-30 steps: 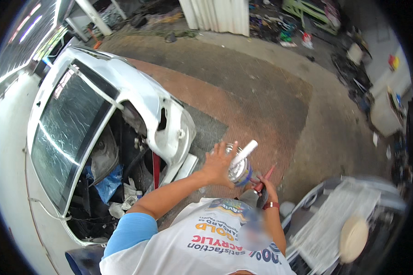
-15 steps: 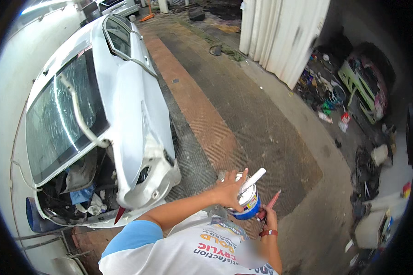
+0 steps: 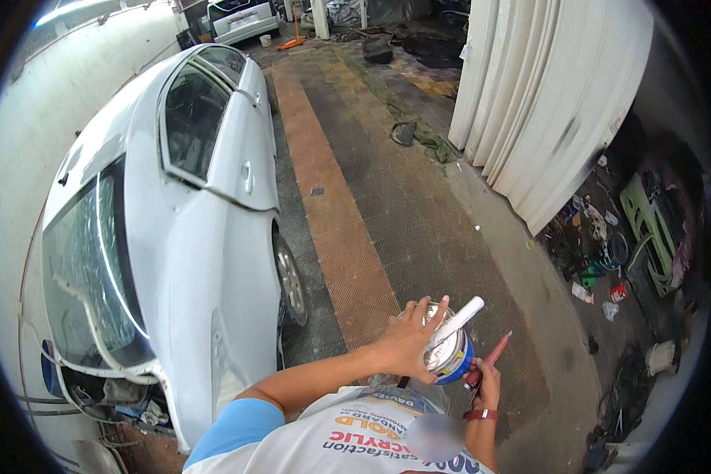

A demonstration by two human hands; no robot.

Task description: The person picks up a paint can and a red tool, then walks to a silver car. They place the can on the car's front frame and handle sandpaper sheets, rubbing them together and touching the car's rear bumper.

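A round paint-type can point(image 3: 457, 366), silver on top with a blue lower band, is held in front of my body. My left hand point(image 3: 408, 344) is closed over its top and near side, fingers spread round the rim. Across the can's top lies a slim white tube point(image 3: 461, 320), its far end sticking out past the rim; I cannot tell whether my fingers pin it. Beside the can, my right hand point(image 3: 487, 384) is closed on a slim red pointed tool point(image 3: 498, 348), whose exact kind is unclear. Those fingers are close to the can's lower side, perhaps touching it.
A white car point(image 3: 189, 197) with its rear stripped stands along the left. A brown floor strip point(image 3: 332, 213) runs beside it. White folding panels point(image 3: 529, 103) rise at the right, with scattered rubbish and a green bumper point(image 3: 648, 229) beyond. An orange jack point(image 3: 291, 43) stands far off.
The view has swung up and leftward, showing more of the car's side. Both hands, with the can, white tube and red tool, sit slightly further right in the picture; their hold looks the same.
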